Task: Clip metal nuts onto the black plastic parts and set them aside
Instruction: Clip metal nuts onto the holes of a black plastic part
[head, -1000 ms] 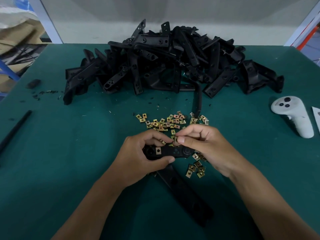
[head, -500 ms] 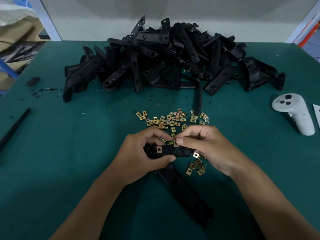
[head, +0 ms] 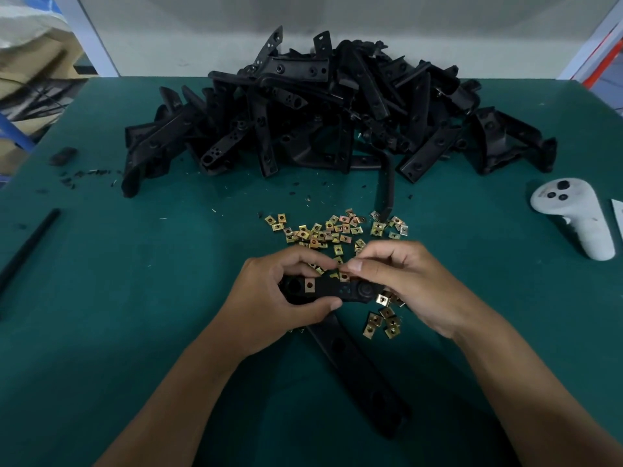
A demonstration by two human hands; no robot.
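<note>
My left hand grips a long black plastic part at its upper end, just above the green table; the part's lower arm runs down toward me. One metal nut sits clipped on the part. My right hand pinches a second metal nut against the part's top edge, thumb and forefinger closed on it. Loose brass-coloured nuts lie scattered just beyond my hands, and a few more nuts lie under my right palm.
A big heap of black plastic parts fills the back of the green table. A white hand controller lies at the right. A black rod lies at the left edge, with black scraps nearby.
My hands and the part have hardly moved. The right thumb and forefinger have pushed the nut a little lower against the part's top edge.
</note>
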